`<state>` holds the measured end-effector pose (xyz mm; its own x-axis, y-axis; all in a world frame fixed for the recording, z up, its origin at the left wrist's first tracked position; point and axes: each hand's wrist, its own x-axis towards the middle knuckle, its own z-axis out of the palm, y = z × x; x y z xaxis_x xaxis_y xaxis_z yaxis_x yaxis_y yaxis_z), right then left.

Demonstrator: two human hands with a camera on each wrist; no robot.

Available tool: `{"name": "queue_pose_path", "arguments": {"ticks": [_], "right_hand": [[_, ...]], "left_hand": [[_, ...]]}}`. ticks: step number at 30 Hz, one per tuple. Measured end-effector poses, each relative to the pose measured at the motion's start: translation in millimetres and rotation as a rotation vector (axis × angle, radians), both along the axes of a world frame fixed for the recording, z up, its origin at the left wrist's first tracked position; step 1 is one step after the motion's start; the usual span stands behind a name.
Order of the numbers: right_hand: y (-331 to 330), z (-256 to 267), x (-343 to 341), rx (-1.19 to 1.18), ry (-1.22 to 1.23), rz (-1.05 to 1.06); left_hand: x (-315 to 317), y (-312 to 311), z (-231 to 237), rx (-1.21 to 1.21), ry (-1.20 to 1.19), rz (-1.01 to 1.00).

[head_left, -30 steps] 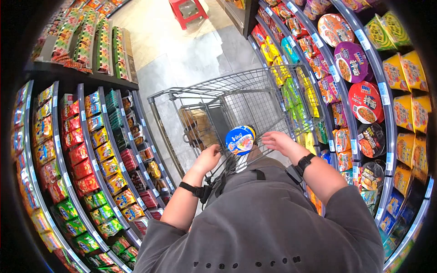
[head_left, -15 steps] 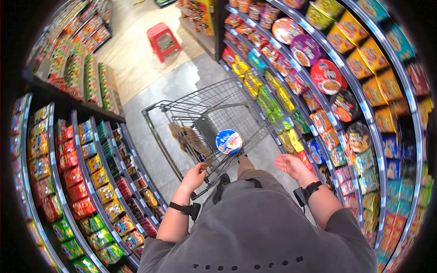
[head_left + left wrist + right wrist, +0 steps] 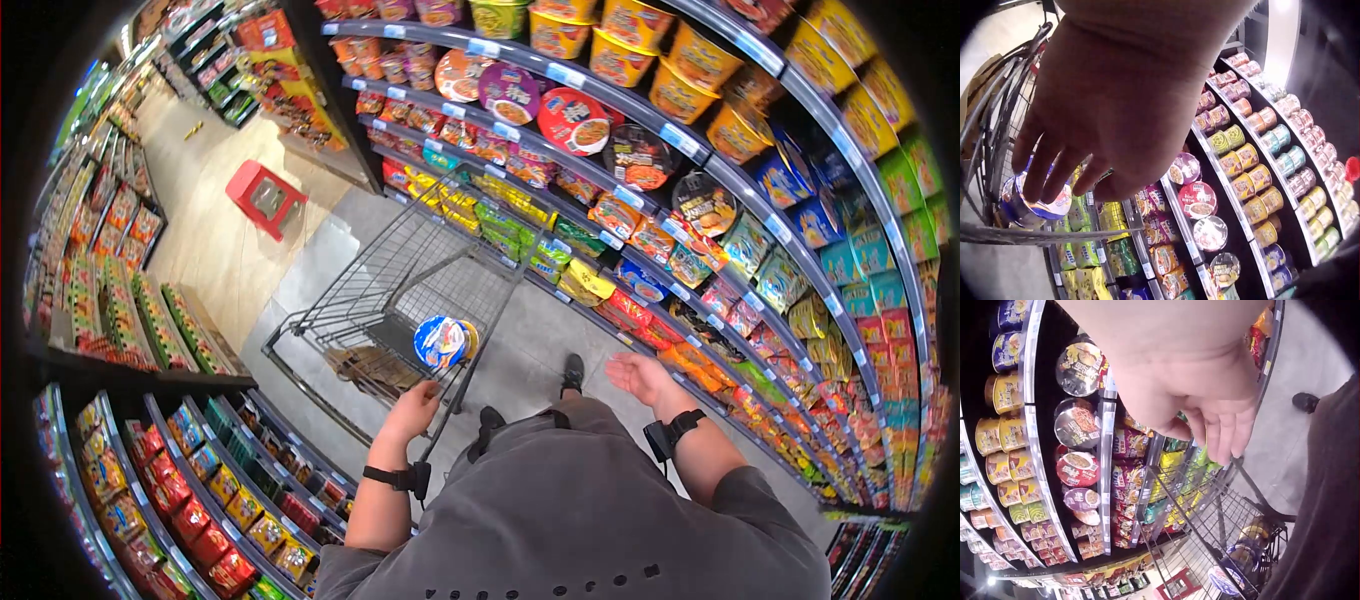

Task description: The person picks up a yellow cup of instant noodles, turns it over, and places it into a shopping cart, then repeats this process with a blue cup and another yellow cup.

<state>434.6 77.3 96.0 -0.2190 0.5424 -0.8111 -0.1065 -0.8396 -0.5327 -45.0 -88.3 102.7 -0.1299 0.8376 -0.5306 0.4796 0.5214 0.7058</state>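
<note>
My left hand (image 3: 410,412) hovers at the near side of the wire shopping cart (image 3: 385,335), fingers loosely extended and holding nothing. In the left wrist view its fingers hang down, overlapping an instant noodle bowl (image 3: 1035,203) with a blue and white lid. That noodle bowl (image 3: 440,342) rests in the cart beside a yellowish container (image 3: 470,340), mostly hidden. My right hand (image 3: 640,378) is off to the cart's right with nothing in it, fingers extended, in front of the noodle shelves. The right wrist view shows the hand (image 3: 1204,412) overlapping noodle packets beyond it.
Shelves of bowl noodles (image 3: 575,120) and bagged noodles (image 3: 640,240) curve along the right. Packet shelves (image 3: 190,515) stand at the left. A brown paper bag (image 3: 375,372) shows through the cart's wires. A red stool (image 3: 265,198) stands in the aisle ahead.
The head view has swung right, bringing more noodle shelves into sight. The cart with the bowl sits further left in view. My right hand has moved away from the cart; both hands stay empty.
</note>
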Motion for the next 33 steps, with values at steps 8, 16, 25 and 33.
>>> {"name": "queue_pose_path", "arguments": {"ticks": [8,16,25,33], "right_hand": [[1,10,66,0.088,0.078,-0.095],[-2,5,201,0.106,0.110,-0.331],[-7,40,319,0.233,0.137,-0.523],[3,111,376,0.544,0.063,-0.413]], "left_hand": [[52,65,10,-0.026,0.071,-0.210],[171,171,27,0.099,0.128,-0.497],[345,281,87,0.175,0.086,-0.727],[472,339,119,0.517,-0.140,-0.735]]}}
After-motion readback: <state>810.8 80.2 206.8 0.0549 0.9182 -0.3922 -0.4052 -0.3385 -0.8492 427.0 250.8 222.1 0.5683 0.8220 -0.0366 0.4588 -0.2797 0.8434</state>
